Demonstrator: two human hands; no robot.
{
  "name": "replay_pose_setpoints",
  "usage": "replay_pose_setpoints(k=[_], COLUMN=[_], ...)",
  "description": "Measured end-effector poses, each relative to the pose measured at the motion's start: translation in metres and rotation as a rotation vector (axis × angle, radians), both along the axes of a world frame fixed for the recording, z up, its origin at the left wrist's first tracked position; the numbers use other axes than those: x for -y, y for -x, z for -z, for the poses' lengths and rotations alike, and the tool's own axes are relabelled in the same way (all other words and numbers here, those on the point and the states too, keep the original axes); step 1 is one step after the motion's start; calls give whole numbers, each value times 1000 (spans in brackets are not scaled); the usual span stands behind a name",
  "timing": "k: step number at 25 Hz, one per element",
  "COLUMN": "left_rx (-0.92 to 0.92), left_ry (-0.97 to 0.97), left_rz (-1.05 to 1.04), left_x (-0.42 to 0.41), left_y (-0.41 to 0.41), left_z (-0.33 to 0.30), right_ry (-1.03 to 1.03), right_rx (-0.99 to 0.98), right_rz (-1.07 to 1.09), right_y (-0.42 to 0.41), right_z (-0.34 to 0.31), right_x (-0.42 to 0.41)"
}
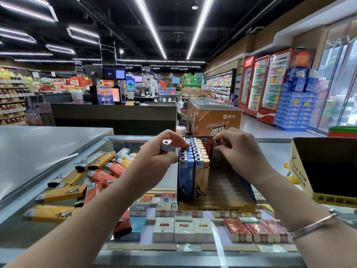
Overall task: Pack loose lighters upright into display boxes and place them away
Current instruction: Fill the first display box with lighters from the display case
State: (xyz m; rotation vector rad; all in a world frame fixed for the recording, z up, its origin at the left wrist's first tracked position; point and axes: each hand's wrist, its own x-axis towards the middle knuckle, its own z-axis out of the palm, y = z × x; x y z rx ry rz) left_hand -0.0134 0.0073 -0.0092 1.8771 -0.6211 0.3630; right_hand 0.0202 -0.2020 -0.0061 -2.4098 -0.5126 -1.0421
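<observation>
Lighter, grey-capped (165, 147), gripped in left hand (158, 151) for upright slotting; right hand (238, 149) pinching yellow cardboard display box (218, 205) wall, steadying.

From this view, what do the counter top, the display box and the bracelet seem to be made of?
Counter top: glass, likely; cigarette packs show through it and it reflects light.
Display box: printed cardboard, seemingly; thin matte walls with a folded flap.
Bracelet: polished metal, perhaps silver; a thin band with bright highlights.
</observation>
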Motion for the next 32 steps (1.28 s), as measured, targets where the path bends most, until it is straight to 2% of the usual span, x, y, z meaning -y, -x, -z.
replay_pose_setpoints(k=[12,18,26,32], left_rx=[-42,-47,-41,-18], left_ry=[44,52,33,8], left_rz=[29,33,24,8], left_x=[-1,0,0,0], left_y=[-1,-1,0,0], left_z=[1,2,0,0], right_ry=[-2,83,-27,194], right_rx=[1,-4,-10,-54], right_rz=[-16,72,-21,183], right_y=[-3,-9,-6,-13], right_z=[-1,1,0,4], right_x=[2,2,3,1])
